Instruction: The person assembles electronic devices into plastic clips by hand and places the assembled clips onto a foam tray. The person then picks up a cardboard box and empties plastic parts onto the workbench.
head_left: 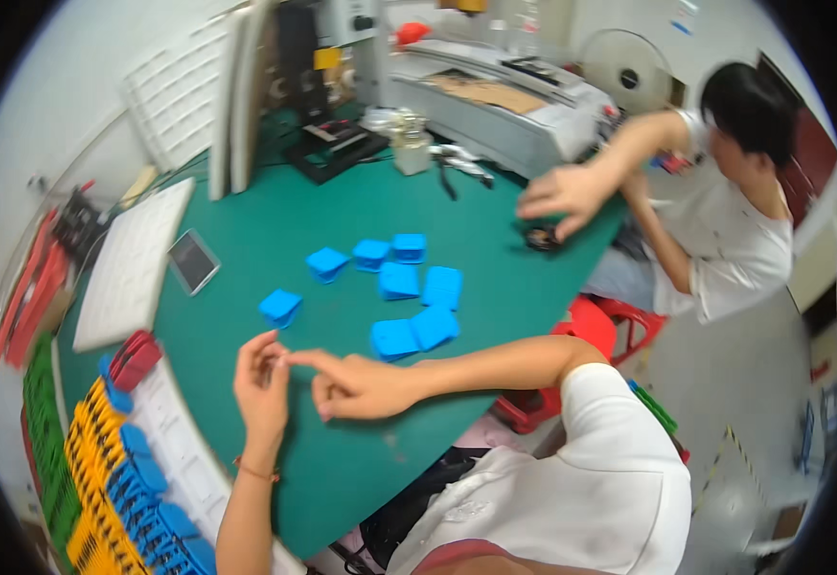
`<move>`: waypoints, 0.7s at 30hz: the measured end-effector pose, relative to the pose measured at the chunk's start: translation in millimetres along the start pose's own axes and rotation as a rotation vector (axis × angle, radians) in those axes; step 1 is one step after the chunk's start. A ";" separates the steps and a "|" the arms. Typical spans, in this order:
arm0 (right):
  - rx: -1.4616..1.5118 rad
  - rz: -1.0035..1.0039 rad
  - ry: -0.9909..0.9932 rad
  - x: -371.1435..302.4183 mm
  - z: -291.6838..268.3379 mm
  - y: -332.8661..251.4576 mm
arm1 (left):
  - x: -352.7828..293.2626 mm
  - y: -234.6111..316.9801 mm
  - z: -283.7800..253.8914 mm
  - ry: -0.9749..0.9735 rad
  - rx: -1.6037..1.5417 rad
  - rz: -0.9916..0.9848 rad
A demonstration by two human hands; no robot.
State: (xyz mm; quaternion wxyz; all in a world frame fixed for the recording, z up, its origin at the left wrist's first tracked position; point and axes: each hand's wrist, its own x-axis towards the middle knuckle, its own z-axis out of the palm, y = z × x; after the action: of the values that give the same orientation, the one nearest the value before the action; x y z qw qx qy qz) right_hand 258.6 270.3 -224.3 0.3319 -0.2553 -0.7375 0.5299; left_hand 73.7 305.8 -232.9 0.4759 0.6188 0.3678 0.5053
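Observation:
My left hand (262,381) is raised over the near left of the green table, its fingers curled and the fingertips pinched together. Whatever may be between them is too small to make out. My right hand (368,387) reaches across from the right with its index finger stretched out to the left fingertips. Its other fingers are loosely bent, and nothing shows in them. Just beyond my left hand lies a blue plastic block-like piece (281,308). Farther right are several similar pieces, among them a pair side by side, the left one (394,338) closest to my right wrist.
Racks of blue and yellow parts (140,470) line the left edge beside a white tray (174,412). A phone (194,262) lies by a white panel (136,264). At the right, a co-worker's hand (567,196) is over a small dark object (541,237). A machine (495,101) stands behind.

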 end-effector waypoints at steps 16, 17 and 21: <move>-0.794 0.675 0.480 -246.6 -242.7 -23.2 | -24.8 30.7 14.6 -0.084 -0.008 -0.016; -0.954 0.545 0.477 -254.8 -241.3 -9.9 | -29.0 36.0 11.2 -0.108 0.004 -0.011; -0.787 0.527 0.644 -219.8 -196.3 -16.6 | -56.3 54.2 -7.9 -0.205 -0.100 -0.216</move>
State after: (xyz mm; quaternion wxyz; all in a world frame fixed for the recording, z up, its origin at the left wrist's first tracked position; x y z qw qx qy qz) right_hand 550.1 225.3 -213.9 0.2765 -0.6836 -0.6523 0.1755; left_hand 52.3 239.8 -196.1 0.5927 0.5995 0.3562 0.4030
